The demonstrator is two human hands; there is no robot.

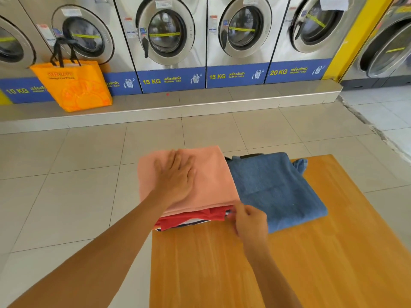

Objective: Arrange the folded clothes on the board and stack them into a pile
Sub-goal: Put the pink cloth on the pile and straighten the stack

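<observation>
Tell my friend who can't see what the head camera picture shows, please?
A person's left hand presses flat on a folded peach cloth topping a small pile on a wooden board, while the right hand pinches the red garment beneath it. A folded blue towel lies beside the pile; washing machines and an orange bag stand behind.

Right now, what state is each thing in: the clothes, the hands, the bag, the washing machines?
Pink cloth: folded, top of the pile.
Red garment: folded, under the pink one.
Blue towel: folded, lying beside the pile, touching it.
Wooden board: flat, near half bare.
Left hand: open, pressed flat on the pink cloth.
Right hand: pinching the pile's near corner.
Orange bag: upright on the ledge.
Washing machines: doors closed.
</observation>
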